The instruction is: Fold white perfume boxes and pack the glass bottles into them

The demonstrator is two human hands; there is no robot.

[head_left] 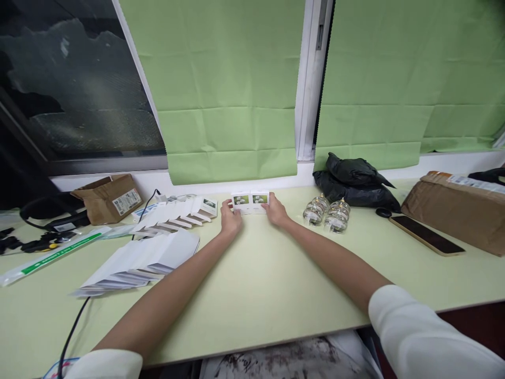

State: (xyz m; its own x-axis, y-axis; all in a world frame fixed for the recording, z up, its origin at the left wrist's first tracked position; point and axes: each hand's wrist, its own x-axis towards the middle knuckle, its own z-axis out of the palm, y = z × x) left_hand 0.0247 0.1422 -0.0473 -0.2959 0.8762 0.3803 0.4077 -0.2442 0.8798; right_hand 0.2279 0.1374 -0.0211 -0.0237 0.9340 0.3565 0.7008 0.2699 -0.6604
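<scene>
- Left hand (231, 219) gripped left white box (241, 201), right hand (278, 211) gripped right white box (260, 200); they sat side by side near the bench (252, 284)'s far edge.
- Boxes looked like light, thin card, easily crushed; outer side edges seemed the best hold.
- Bench was pale, flat, probably smooth.
- Green blinds (232, 95) hung beyond, dark window (87, 100) at left.

1. Left forearm (169, 295): bare, extended forward, angled inward toward the right.
2. Right forearm (335, 258): bare, extended forward, angled inward toward the left.
3. Left hand (231, 218): fingers bent in a grip, thumb on the near side, turned inward.
4. Right hand (277, 210): likewise gripping, thumb directed toward the left hand.
5. Both hands: near each other, not touching; palms face inward.
</scene>
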